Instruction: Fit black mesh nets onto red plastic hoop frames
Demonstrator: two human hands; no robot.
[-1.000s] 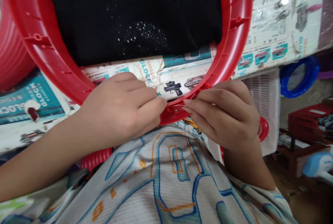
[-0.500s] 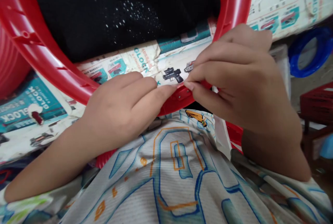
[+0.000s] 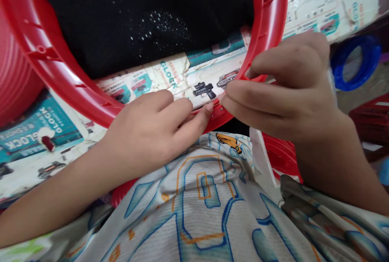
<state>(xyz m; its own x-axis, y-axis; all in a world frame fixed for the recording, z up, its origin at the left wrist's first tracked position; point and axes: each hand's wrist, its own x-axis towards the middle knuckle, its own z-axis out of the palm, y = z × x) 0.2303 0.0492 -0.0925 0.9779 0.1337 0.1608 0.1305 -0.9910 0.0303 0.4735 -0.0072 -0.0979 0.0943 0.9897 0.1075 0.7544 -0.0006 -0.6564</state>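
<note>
A large red plastic ring point(image 3: 94, 104), ribbed on its inner side, lies in front of me with its near edge by my shirt. My left hand point(image 3: 154, 124) is wrapped over that near edge, its thumb stretched along the rim. Close to the thumb tip, small metal dots show on the rim. My right hand point(image 3: 285, 87) is just right of them, thumb and forefinger pinched together at the rim. Whatever is between these fingertips is too small to make out. The right hand's other fingers are curled and partly hidden.
Beneath the ring are printed cartons point(image 3: 45, 126) and a black sheet point(image 3: 146, 14) with white specks. Stacked red rings point(image 3: 18, 75) stand at the left. A blue ring point(image 3: 337, 63) and a red crate point(image 3: 370, 120) are at the right.
My right hand has shifted slightly right, its pinched fingertips still at the rim. My left thumb tip now lies a little further right and lower. The view has shifted slightly.
</note>
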